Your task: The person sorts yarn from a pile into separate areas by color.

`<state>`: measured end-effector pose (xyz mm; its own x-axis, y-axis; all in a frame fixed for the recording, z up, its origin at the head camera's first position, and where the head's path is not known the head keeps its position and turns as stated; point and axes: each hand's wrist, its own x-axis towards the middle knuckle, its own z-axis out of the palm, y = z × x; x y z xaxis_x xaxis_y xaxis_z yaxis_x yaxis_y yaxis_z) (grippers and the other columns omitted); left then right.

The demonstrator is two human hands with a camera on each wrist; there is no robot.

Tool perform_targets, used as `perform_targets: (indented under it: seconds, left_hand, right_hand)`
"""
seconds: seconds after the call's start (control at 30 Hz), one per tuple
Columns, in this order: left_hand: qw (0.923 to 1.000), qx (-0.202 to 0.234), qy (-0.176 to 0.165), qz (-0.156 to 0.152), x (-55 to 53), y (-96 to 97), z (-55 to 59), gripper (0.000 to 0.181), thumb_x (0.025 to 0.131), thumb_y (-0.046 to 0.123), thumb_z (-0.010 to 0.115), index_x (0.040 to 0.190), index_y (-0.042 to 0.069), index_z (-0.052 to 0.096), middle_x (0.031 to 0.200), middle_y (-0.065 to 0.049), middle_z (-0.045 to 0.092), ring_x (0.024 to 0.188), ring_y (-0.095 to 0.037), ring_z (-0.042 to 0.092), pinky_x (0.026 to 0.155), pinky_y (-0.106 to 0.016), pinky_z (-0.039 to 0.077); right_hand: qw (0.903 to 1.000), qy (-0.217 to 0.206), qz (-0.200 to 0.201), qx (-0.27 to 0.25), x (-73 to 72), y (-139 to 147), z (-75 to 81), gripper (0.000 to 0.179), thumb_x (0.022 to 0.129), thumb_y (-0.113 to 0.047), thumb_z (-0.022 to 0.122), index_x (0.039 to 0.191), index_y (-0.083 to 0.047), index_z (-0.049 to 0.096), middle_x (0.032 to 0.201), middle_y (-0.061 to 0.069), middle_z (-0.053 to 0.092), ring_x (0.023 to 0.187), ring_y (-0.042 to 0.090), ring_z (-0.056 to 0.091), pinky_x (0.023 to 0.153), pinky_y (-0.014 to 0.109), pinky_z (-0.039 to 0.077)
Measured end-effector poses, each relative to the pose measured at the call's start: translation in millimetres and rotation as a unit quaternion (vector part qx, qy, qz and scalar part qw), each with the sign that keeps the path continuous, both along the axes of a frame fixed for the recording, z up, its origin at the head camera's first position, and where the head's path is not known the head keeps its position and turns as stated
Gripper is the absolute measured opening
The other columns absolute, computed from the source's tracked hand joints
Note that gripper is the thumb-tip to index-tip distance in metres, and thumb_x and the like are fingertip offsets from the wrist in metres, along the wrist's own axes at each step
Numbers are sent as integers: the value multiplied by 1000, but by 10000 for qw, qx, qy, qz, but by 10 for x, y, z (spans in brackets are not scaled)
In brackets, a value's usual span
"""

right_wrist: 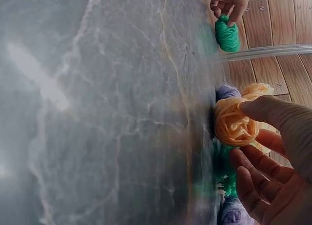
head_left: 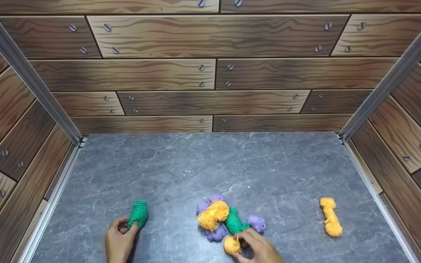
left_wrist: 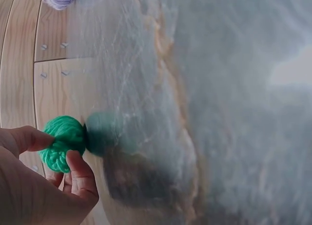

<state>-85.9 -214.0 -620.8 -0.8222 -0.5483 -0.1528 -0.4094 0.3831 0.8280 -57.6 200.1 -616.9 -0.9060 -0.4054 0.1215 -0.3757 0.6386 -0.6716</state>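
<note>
My left hand pinches the near end of a green yarn skein at the left of the table. In the left wrist view, thumb and fingers grip this green skein from its end. Right of centre, my right hand holds a small orange yarn skein between thumb and fingers; its round end faces the right wrist view. Just beyond it lies a cluster: an orange skein resting on purple yarn, a green skein beside them, and a purple skein at the right.
Another orange skein lies alone toward the right side of the grey marbled table. Wood-patterned walls with metal corner posts enclose the back and both sides.
</note>
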Motion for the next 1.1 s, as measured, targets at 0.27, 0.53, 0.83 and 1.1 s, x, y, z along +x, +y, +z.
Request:
perform_targets:
  seconds: [0.27, 0.53, 0.83, 1.1]
  left_hand:
    - [9998, 133, -116, -31, -5, -17, -26, 41, 86, 23, 78, 114, -4, 66, 95, -14, 69, 77, -18, 60, 65, -26, 47]
    - [9997, 236, 26, -17, 3, -18, -50, 44, 84, 19, 77, 118, -6, 63, 97, -16, 68, 72, -16, 59, 61, -23, 46]
    - [9999, 130, 15, -100, -7, -25, -18, 51, 86, 23, 78, 125, -3, 60, 111, -21, 65, 74, -15, 59, 63, -23, 46]
    - [9997, -139, 178, -77, 13, -12, 2, 51, 86, 26, 79, 124, -2, 61, 116, -23, 62, 79, -19, 55, 64, -24, 43]
  right_hand:
    - [9995, -113, -272, 126, 30, -63, -47, 36, 85, -36, 84, 116, -26, 68, 100, -17, 60, 84, -1, 59, 68, 23, 54]
    - [9971, -590, -461, -107, 6, -82, -73, 34, 85, -34, 84, 112, -24, 66, 93, -16, 61, 74, -3, 57, 62, 22, 51]
    - [9898, -1188, -617, -491, -13, -74, -83, 33, 83, -27, 84, 110, -21, 64, 90, -13, 63, 69, -1, 55, 58, 21, 48]
    - [9896, -1103, -727, -578, 8, -76, -64, 33, 83, -24, 83, 109, -20, 65, 88, -12, 62, 67, 0, 55, 56, 22, 47]
